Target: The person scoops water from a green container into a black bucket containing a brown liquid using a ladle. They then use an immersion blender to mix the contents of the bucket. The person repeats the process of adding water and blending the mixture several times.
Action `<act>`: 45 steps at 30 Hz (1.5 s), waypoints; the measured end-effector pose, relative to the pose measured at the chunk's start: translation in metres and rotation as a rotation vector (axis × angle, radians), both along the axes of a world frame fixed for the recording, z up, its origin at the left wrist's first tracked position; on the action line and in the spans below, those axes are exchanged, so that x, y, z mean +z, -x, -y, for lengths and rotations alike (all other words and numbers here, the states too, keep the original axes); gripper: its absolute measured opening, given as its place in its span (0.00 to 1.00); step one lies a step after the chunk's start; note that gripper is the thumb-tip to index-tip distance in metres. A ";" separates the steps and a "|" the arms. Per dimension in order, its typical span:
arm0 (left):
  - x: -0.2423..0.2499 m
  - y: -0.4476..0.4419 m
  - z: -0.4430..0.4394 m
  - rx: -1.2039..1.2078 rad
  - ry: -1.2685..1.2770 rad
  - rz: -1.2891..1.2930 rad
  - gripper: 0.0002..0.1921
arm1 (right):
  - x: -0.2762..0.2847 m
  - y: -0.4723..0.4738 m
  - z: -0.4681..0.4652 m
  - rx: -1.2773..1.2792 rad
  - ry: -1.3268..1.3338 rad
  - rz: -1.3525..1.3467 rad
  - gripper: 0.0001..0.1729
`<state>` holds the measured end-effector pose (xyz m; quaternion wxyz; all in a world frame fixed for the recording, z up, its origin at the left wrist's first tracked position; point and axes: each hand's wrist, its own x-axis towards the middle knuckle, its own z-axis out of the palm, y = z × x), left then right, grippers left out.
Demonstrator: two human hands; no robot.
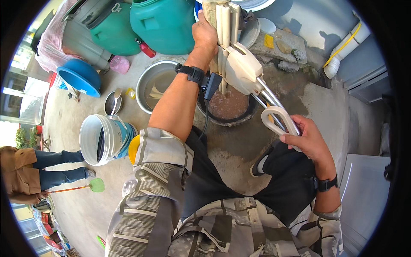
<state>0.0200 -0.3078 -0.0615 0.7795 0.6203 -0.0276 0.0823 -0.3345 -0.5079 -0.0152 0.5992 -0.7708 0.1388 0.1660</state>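
A roller sponge mop with a cream plastic housing slants across the upper middle, above a dark-rimmed tub of murky brown water. My left hand grips the mop's head beside the pale rollers; some of its fingers are hidden. My right hand is closed around the lower steel shaft and touches the beige looped pull lever. Below the head, the roller ends reach down near the water. Both wrists wear black straps.
Left of the tub stand a metal basin with cloudy water and a white bucket. Green plastic drums line the back. A person holding a green fly swatter is at left. Stones and a drainpipe lie to the right.
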 end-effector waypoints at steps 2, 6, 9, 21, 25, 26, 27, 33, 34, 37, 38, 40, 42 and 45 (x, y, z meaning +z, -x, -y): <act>-0.005 -0.007 0.000 0.021 0.031 0.071 0.40 | -0.002 0.001 0.000 -0.002 0.003 0.006 0.27; -0.029 -0.040 -0.015 0.057 -0.255 0.183 0.34 | -0.008 0.002 0.003 0.009 -0.005 0.026 0.26; -0.057 -0.064 -0.019 0.011 -0.069 0.240 0.31 | -0.011 0.003 0.005 0.015 -0.013 0.046 0.25; -0.059 -0.073 -0.018 -0.081 0.070 0.203 0.26 | -0.010 0.006 0.005 -0.003 -0.011 0.049 0.26; -0.044 -0.058 -0.015 -0.075 0.149 0.132 0.25 | -0.009 0.007 0.008 -0.003 -0.026 0.022 0.29; -0.039 -0.049 -0.014 -0.098 0.191 0.151 0.25 | -0.009 0.007 0.008 -0.004 -0.013 0.028 0.28; -0.034 -0.038 -0.013 -0.121 0.234 0.175 0.25 | -0.009 0.008 0.008 -0.008 -0.006 0.047 0.27; -0.008 0.022 -0.024 -0.429 -0.066 0.039 0.51 | -0.005 0.010 0.008 -0.020 -0.072 0.072 0.25; -0.007 0.026 -0.026 -0.501 -0.034 0.056 0.48 | -0.006 0.011 0.007 -0.035 -0.076 0.057 0.25; -0.006 0.027 -0.021 -0.445 0.070 0.043 0.46 | -0.003 0.013 0.007 -0.037 -0.096 0.058 0.26; -0.006 0.025 -0.016 -0.380 0.092 0.021 0.44 | -0.002 0.012 0.008 -0.031 -0.101 0.065 0.26; -0.006 0.022 -0.012 -0.277 0.122 -0.004 0.42 | -0.001 0.011 0.009 -0.004 -0.101 0.030 0.28; -0.005 0.019 -0.008 -0.204 0.141 -0.017 0.39 | -0.001 0.011 0.009 0.008 -0.100 0.031 0.28; -0.003 0.014 -0.006 -0.152 0.166 0.004 0.36 | 0.000 0.012 0.007 -0.002 -0.087 0.055 0.27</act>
